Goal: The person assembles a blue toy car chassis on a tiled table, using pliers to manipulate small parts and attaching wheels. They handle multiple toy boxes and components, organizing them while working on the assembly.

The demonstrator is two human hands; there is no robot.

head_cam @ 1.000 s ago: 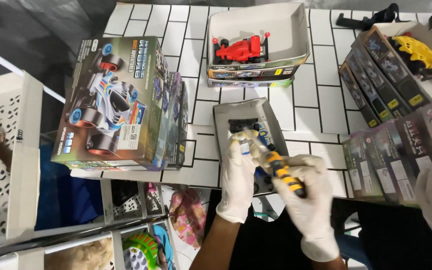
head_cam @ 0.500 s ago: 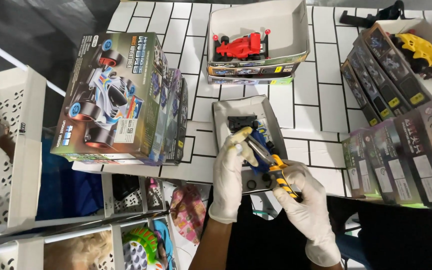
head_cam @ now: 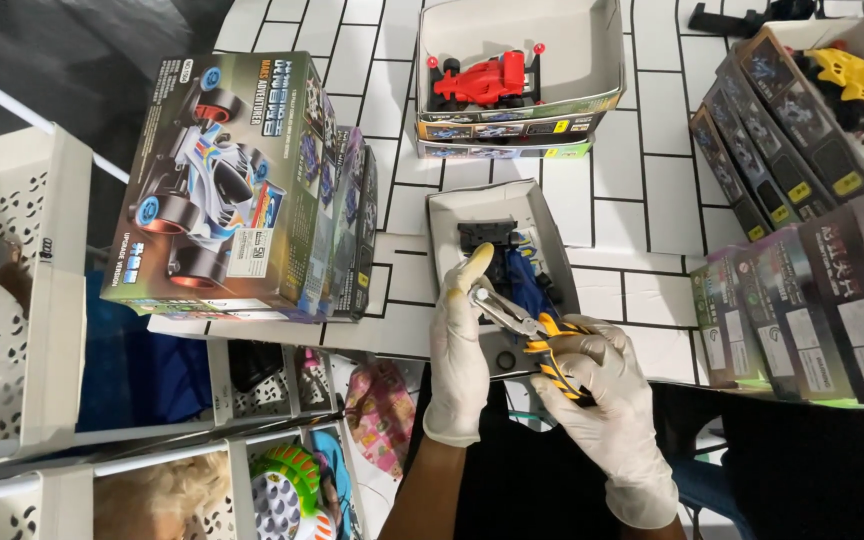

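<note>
The gloved right hand is gripping yellow-and-black pliers over a shallow grey tray (dark parts inside) — the gloved left hand is pinching something tiny at the plier tips — on the white tiled table.

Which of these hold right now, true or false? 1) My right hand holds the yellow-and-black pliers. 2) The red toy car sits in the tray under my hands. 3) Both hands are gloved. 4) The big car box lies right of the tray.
1) True: the right hand is closed round the striped handles of the pliers.
2) False: the red toy car sits in the open box farther back; the tray holds dark parts.
3) True: the left hand also wears a white glove.
4) False: the big car box lies left of it.
</note>
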